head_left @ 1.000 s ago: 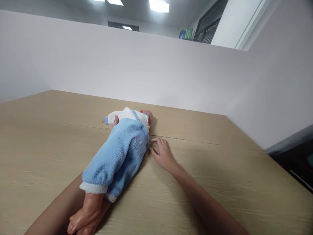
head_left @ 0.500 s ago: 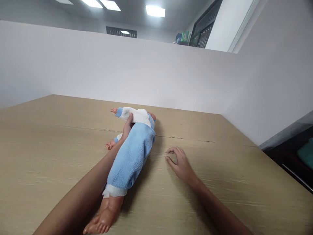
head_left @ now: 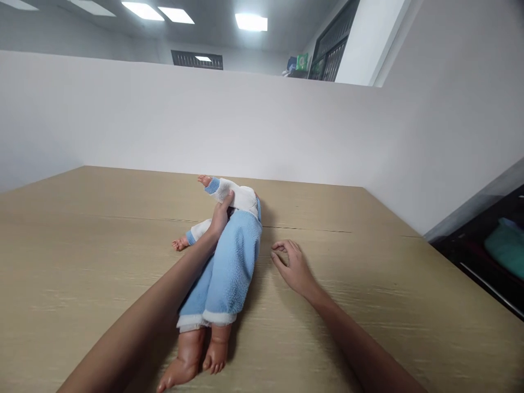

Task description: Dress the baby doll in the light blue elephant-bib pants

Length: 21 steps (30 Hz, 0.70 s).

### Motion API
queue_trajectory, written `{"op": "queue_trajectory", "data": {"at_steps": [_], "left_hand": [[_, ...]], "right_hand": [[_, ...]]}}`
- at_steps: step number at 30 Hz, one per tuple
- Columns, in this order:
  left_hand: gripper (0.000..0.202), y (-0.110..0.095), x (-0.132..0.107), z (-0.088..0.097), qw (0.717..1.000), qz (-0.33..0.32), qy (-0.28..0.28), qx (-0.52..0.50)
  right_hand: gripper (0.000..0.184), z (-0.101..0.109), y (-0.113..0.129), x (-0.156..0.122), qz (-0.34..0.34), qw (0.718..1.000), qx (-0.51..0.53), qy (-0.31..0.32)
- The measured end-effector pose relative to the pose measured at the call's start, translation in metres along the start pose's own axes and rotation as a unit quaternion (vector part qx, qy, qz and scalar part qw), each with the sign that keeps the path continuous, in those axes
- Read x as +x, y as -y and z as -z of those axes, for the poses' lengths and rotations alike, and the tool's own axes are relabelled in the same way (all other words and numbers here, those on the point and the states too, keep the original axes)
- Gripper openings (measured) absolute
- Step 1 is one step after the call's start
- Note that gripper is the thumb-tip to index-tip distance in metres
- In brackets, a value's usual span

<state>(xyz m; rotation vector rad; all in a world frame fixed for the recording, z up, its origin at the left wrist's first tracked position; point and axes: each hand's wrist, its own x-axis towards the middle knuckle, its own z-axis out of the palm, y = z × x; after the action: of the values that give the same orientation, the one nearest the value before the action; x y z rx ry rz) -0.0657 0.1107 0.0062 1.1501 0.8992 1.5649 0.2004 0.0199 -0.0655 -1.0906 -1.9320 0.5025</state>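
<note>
A baby doll [head_left: 231,262] in a light blue fleece suit with white sleeves lies on its side on the wooden table [head_left: 82,245], bare feet toward me. My left hand [head_left: 221,215] is closed on the doll's chest and upper arm. One doll arm sticks up at the far end and the other points left along the table. My right hand [head_left: 291,266] rests on the table just right of the doll, not touching it, with its fingers loosely curled and nothing in them.
White partition walls [head_left: 229,125] enclose the table at the back and on the right. Past the table's right edge is a dark area with a teal object [head_left: 507,245].
The doll has been rolled from face down onto its side, both feet now showing together. My right hand let go of it and drew back to the right.
</note>
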Motion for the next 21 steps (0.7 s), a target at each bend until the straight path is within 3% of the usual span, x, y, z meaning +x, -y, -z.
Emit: {"op": "queue_trajectory", "data": {"at_steps": [4,7,9,12,14,16,19,21], "left_hand": [[0.077,0.0,-0.003,-0.016,1.0,-0.01,-0.001,0.007],[0.069,-0.005,-0.011,-0.031,0.997,-0.034,0.03,0.06],[0.065,-0.009,-0.018,-0.039,0.99,-0.05,0.07,0.113],[0.07,-0.015,-0.031,-0.041,0.97,-0.078,0.158,0.17],[0.078,-0.019,-0.038,-0.033,0.954,-0.097,0.202,0.198],[0.079,-0.02,-0.043,-0.014,0.942,-0.106,0.193,0.252],[0.072,-0.019,-0.046,0.029,0.899,-0.087,0.073,0.422],[0.07,-0.016,-0.046,0.06,0.855,-0.016,-0.005,0.518]], "right_hand": [[0.016,-0.001,-0.003,0.002,-0.022,0.999,0.045,-0.01],[0.039,0.002,-0.007,0.009,-0.094,0.979,0.18,-0.011],[0.057,0.009,-0.01,0.015,-0.172,0.937,0.304,0.004],[0.067,0.027,-0.016,0.024,-0.265,0.84,0.471,0.046],[0.072,0.041,-0.02,0.028,-0.293,0.79,0.532,0.08],[0.077,0.053,-0.023,0.031,-0.321,0.764,0.552,0.093],[0.068,0.062,-0.025,0.031,-0.37,0.754,0.538,0.071],[0.053,0.061,-0.023,0.031,-0.377,0.771,0.509,0.055]]}}
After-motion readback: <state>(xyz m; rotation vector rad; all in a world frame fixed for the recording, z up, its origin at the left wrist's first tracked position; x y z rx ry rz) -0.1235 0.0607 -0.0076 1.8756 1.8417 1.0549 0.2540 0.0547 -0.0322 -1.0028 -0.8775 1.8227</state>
